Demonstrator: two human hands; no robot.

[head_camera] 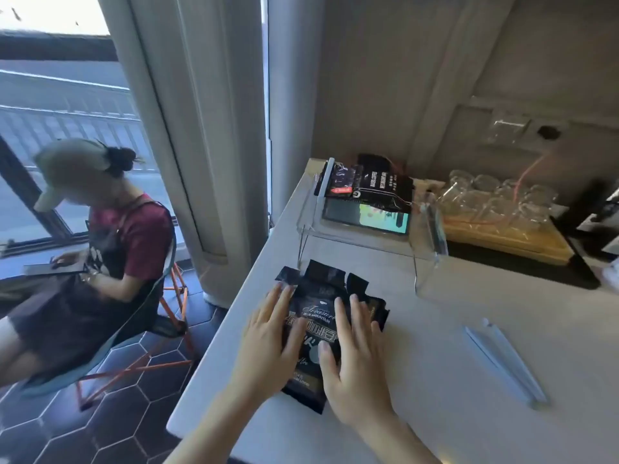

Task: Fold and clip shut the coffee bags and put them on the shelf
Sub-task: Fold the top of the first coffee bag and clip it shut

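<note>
left hand [271, 333]: flat, fingers straight, pressing the coffee bag's left side
right hand [353, 356]: flat, fingers spread, pressing the bag's right side
coffee bag [320, 321]: black, lying on the worktop [452, 380] under both hands
clip [505, 360]: pale bar, right of the right hand
shelf [365, 232]: clear, beyond the fingertips, 1 clipped bag [368, 182] on top

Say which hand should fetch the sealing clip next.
Right, probably. The clip lies on the counter on the right hand's side, while the left hand sits across the coffee bag and can keep pressing it flat.
</note>
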